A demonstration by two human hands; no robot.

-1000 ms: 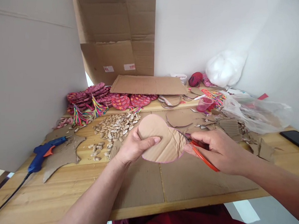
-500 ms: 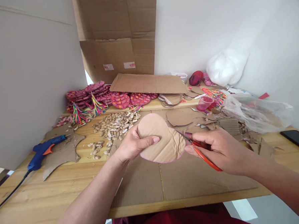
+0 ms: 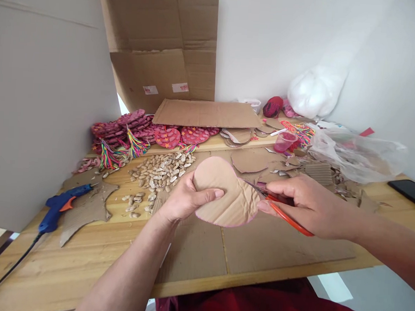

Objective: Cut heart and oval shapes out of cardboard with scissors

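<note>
A rounded cardboard piece [image 3: 225, 205], pinched at its middle and creased on the right, is held up by my left hand [image 3: 191, 198], thumb on top and fingers hidden beneath. My right hand [image 3: 302, 207] is closed round the red handles of the scissors [image 3: 289, 218]. Their blades lie along the upper right edge of the cardboard, at the notch between its two rounded parts. A pink line runs along the lower rim of the piece. Under both hands a large cardboard sheet [image 3: 272, 251] covers the front of the wooden table.
Peanut shells [image 3: 168, 169] lie left of centre, a blue glue gun [image 3: 57, 208] further left. Pink decorated pieces with tassels [image 3: 125, 132] are piled behind. Cardboard scraps [image 3: 318, 173], a pink cup [image 3: 285, 142], a plastic bag [image 3: 364, 154] and a phone [image 3: 409, 191] are on the right.
The scissors and my right hand have shifted slightly right. My left hand and the cardboard piece have moved a little to the right as well.
</note>
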